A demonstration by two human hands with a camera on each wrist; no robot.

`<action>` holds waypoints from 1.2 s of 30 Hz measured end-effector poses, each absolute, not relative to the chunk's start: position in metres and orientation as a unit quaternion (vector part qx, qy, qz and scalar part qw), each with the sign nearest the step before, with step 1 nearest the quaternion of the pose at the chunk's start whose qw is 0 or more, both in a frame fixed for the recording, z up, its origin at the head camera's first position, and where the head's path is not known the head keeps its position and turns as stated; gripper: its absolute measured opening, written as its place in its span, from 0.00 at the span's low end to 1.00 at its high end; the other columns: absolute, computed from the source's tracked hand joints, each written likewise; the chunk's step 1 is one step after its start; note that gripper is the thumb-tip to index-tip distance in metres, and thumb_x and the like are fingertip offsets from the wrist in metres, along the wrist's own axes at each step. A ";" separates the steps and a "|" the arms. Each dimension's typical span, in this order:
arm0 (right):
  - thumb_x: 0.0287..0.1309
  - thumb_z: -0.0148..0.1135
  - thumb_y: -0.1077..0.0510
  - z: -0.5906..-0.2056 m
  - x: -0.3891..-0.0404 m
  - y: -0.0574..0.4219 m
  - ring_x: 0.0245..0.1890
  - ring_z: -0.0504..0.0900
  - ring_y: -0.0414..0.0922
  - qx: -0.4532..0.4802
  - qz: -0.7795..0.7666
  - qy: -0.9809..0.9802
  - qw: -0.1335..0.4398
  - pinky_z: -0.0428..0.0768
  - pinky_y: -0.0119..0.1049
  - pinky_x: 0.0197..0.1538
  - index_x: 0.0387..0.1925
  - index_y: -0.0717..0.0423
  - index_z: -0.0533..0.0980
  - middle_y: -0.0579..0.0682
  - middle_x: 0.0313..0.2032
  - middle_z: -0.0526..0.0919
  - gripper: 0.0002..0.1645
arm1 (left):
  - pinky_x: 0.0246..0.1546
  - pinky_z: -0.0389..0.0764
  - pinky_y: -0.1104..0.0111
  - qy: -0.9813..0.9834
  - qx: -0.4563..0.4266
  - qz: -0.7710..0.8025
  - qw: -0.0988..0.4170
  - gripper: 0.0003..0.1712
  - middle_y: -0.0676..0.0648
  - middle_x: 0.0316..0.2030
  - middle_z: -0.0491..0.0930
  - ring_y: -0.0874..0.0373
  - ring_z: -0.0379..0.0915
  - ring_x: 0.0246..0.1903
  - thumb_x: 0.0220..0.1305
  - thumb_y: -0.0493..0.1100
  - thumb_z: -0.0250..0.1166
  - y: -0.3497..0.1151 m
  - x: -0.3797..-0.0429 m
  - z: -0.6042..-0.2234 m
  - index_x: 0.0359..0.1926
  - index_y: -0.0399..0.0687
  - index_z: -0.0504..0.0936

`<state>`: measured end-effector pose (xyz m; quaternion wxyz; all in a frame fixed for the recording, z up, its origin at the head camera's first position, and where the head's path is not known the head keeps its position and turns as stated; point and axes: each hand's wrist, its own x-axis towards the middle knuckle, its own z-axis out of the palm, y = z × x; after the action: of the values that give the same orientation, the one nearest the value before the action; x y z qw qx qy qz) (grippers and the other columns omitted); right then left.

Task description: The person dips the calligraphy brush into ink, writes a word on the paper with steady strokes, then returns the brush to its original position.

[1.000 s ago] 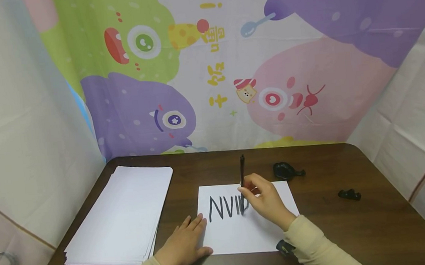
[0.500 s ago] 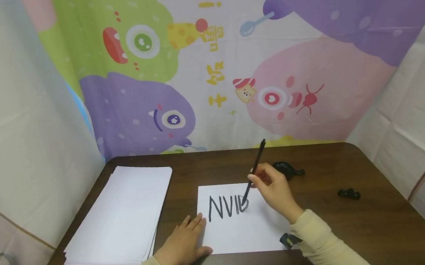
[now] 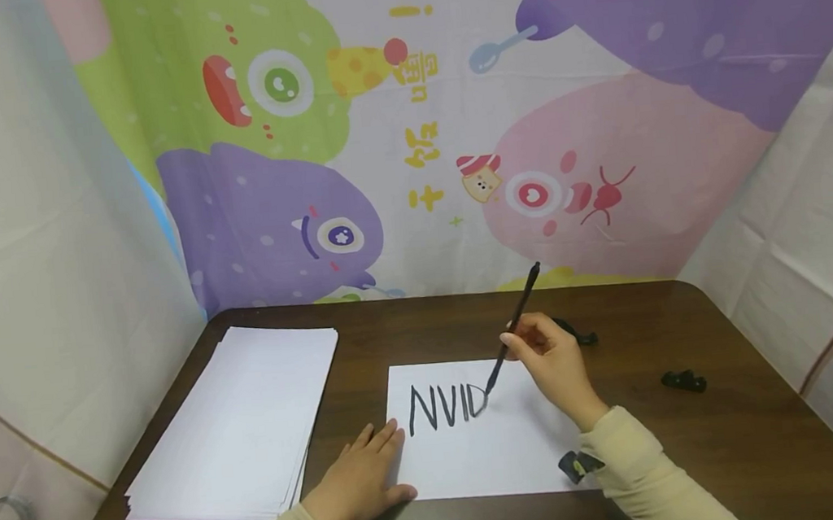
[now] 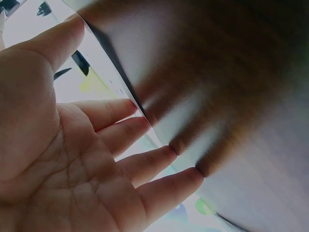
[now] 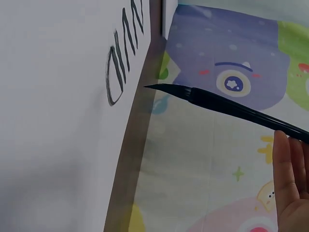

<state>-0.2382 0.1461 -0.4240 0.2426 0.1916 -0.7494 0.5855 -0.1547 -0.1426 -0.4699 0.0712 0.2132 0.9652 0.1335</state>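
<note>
My right hand (image 3: 553, 363) pinches the shaft of a black calligraphy brush (image 3: 523, 305), tilted with its top leaning right. In the right wrist view the pointed bristles (image 5: 166, 89) stand clear of the white sheet of paper (image 3: 491, 458). Near the sheet's upper left, black painted letters (image 3: 433, 408) read NVID. My left hand (image 3: 360, 481) lies with fingers spread across the sheet's left edge. The left wrist view shows its fingers (image 4: 169, 193) straight, their tips touching the surface.
A stack of white paper (image 3: 239, 429) lies on the brown table (image 3: 754, 446) at left. A black object (image 3: 582, 335), mostly hidden by my right hand, sits behind the sheet. Further right lies a small black piece (image 3: 685, 382). A printed cartoon curtain (image 3: 416, 252) hangs behind.
My right hand has moved right and slightly up with the brush, which went from upright to leaning right. The D now shows uncovered. My left hand has stayed in place.
</note>
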 end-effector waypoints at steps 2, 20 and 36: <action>0.54 0.66 0.73 -0.420 -0.237 0.146 0.26 0.84 0.39 0.186 0.585 -0.752 0.241 0.86 0.33 0.31 0.37 0.71 0.76 0.64 0.33 0.83 0.09 | 0.59 0.67 0.33 0.965 0.213 0.134 0.072 0.47 0.39 0.71 0.64 0.31 0.59 0.68 0.55 0.62 0.69 -0.143 -0.155 -0.469 0.68 0.39 0.68; 0.57 0.67 0.67 -0.421 -0.245 0.161 0.31 0.85 0.37 0.194 0.589 -0.745 0.247 0.86 0.34 0.33 0.42 0.66 0.80 0.62 0.35 0.85 0.10 | 0.59 0.67 0.34 0.965 0.215 0.133 0.070 0.47 0.39 0.71 0.64 0.31 0.59 0.68 0.55 0.62 0.69 -0.143 -0.154 -0.470 0.68 0.39 0.68; 0.55 0.66 0.72 -0.424 -0.248 0.166 0.32 0.84 0.46 0.212 0.530 -0.777 0.267 0.85 0.29 0.34 0.43 0.67 0.80 0.60 0.34 0.84 0.12 | 0.60 0.67 0.34 0.966 0.212 0.130 0.075 0.47 0.39 0.71 0.64 0.31 0.59 0.68 0.56 0.63 0.68 -0.143 -0.154 -0.470 0.69 0.40 0.68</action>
<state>-0.2484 0.1660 -0.4239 0.2674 0.2121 -0.7766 0.5296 -0.1538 -0.1426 -0.4699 0.0755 0.2116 0.9658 0.1296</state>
